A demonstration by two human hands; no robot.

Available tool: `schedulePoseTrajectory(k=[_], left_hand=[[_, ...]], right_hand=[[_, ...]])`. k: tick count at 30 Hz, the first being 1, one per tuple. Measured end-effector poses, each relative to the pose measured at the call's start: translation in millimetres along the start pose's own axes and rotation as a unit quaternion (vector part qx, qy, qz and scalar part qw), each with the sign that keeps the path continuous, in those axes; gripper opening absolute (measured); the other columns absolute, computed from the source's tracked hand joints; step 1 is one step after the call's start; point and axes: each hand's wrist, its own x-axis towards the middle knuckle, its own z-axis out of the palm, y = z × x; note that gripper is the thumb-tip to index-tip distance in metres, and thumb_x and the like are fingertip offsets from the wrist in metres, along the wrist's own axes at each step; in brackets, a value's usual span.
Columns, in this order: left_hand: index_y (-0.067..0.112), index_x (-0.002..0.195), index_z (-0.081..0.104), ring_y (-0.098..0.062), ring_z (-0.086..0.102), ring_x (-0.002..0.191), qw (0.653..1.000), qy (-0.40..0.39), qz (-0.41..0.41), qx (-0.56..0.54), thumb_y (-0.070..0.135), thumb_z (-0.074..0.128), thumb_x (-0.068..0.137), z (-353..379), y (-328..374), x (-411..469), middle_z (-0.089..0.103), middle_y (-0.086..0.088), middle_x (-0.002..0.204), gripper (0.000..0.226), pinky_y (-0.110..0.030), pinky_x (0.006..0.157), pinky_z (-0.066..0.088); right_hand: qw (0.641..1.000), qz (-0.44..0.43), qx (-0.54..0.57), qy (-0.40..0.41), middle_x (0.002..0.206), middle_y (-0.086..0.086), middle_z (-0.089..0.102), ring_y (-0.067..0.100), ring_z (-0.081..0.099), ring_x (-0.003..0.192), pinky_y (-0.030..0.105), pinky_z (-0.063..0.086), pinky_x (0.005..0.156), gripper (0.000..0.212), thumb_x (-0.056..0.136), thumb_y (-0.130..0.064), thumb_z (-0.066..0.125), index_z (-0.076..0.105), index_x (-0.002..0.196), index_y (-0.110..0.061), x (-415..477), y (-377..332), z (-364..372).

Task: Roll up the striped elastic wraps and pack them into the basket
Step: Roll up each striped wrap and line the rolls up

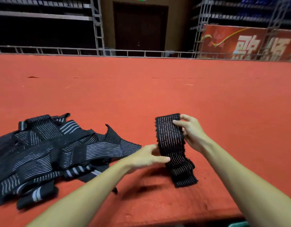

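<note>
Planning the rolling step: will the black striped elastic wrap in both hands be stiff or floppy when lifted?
Probably floppy: the black striped elastic wrap sags and folds onto the red carpet. Likely light: fingers of the right hand hold its top. Fuzzy edges suggest good grip.

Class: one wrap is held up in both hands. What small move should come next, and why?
Probably the right hand should fold the top end over to begin the roll. It pinches the upper edge of the striped wrap, the left hand grips the middle, and the wrap is flat, unrolled, its lower end lying on the red surface.
</note>
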Motion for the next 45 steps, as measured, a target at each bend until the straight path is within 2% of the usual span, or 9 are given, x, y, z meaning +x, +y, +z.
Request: schedulePoseTrajectory(k=[5, 9, 18, 24, 29, 34, 38, 42, 45], left_hand=[[0.007, 0.11, 0.061, -0.014, 0.061, 0.07, 0.994, 0.006, 0.041, -0.101, 0.012, 0.058, 0.094, 19, 42, -12, 0.066, -0.003, 0.09, 0.017, -0.025, 0.064, 0.052], [0.007, 0.113, 0.056, -0.007, 0.056, 0.052, 0.98, -0.068, 0.066, -0.177, 0.007, 0.054, 0.095, 21, 74, -26, 0.064, 0.005, 0.067, 0.019, -0.026, 0.056, 0.053], [0.01, 0.111, 0.058, -0.005, 0.061, 0.056, 0.962, -0.093, -0.015, -0.256, 0.01, 0.056, 0.094, 32, 59, -24, 0.068, 0.001, 0.08, 0.018, -0.021, 0.059, 0.054], [0.006, 0.098, 0.063, -0.007, 0.051, 0.053, 0.998, 0.046, -0.043, 0.029, 0.013, 0.056, 0.094, 39, -12, 9, 0.059, 0.002, 0.066, 0.01, -0.023, 0.053, 0.046], [0.024, 0.075, 0.055, -0.011, 0.046, 0.083, 0.937, 0.11, -0.012, 0.331, 0.044, 0.062, 0.087, 22, -53, 31, 0.05, 0.014, 0.081, 0.024, -0.032, 0.077, 0.033], [0.032, 0.098, 0.048, -0.004, 0.037, 0.097, 0.92, 0.218, 0.039, 0.324, 0.059, 0.061, 0.08, 28, -85, 40, 0.043, 0.014, 0.1, 0.035, -0.023, 0.085, 0.024], [0.033, 0.114, 0.048, -0.001, 0.037, 0.105, 0.917, 0.237, 0.052, 0.318, 0.06, 0.059, 0.081, 27, -88, 44, 0.043, 0.017, 0.11, 0.045, -0.022, 0.094, 0.027], [0.033, 0.116, 0.053, -0.006, 0.037, 0.105, 0.908, 0.236, 0.047, 0.343, 0.061, 0.054, 0.083, 27, -94, 46, 0.041, 0.014, 0.109, 0.044, -0.025, 0.096, 0.028], [0.032, 0.118, 0.056, -0.007, 0.037, 0.105, 0.904, 0.244, 0.049, 0.348, 0.054, 0.049, 0.09, 27, -95, 46, 0.04, 0.014, 0.106, 0.037, -0.023, 0.095, 0.027]], right_hand=[[0.998, -0.034, 0.058, -0.019, 0.091, 0.008, 0.07, 0.019, 0.066, 0.069, 0.027, 0.054, 0.055, 0.023, 0.09, 0.003, 0.054, 0.063, 0.108, -0.01, -19, -37, -10], [0.997, -0.071, 0.035, -0.001, 0.088, 0.005, 0.069, 0.015, 0.064, 0.065, 0.025, 0.051, 0.054, 0.019, 0.091, -0.008, 0.06, 0.064, 0.11, -0.011, -23, -57, -17], [0.996, -0.038, -0.057, 0.054, 0.091, 0.012, 0.068, 0.021, 0.063, 0.074, 0.034, 0.052, 0.069, 0.01, 0.091, -0.011, 0.063, 0.065, 0.1, -0.007, -2, -29, -23], [0.987, 0.01, -0.158, 0.038, 0.099, 0.012, 0.061, 0.021, 0.057, 0.084, 0.034, 0.043, 0.067, 0.016, 0.092, -0.001, 0.059, 0.062, 0.107, 0.002, 28, 35, -26], [0.98, 0.012, -0.189, 0.057, 0.093, 0.01, 0.062, 0.019, 0.058, 0.083, 0.027, 0.049, 0.065, 0.012, 0.089, -0.003, 0.064, 0.064, 0.1, -0.008, 61, 71, -19], [0.963, 0.027, -0.247, 0.108, 0.088, 0.003, 0.066, 0.016, 0.061, 0.083, 0.033, 0.049, 0.083, 0.013, 0.085, -0.011, 0.07, 0.069, 0.097, -0.008, 97, 114, -10], [0.94, 0.028, -0.312, 0.134, 0.087, 0.0, 0.068, 0.017, 0.063, 0.085, 0.026, 0.046, 0.077, 0.008, 0.086, -0.017, 0.069, 0.07, 0.093, -0.016, 99, 145, -1], [0.911, -0.004, -0.386, 0.144, 0.109, 0.01, 0.065, 0.025, 0.061, 0.103, 0.032, 0.045, 0.092, 0.03, 0.084, -0.019, 0.07, 0.066, 0.113, -0.012, 97, 152, 3], [0.921, 0.069, -0.355, 0.145, 0.119, 0.014, 0.06, 0.028, 0.056, 0.113, 0.036, 0.043, 0.098, 0.051, 0.084, -0.016, 0.066, 0.052, 0.133, -0.01, 91, 137, 7]])
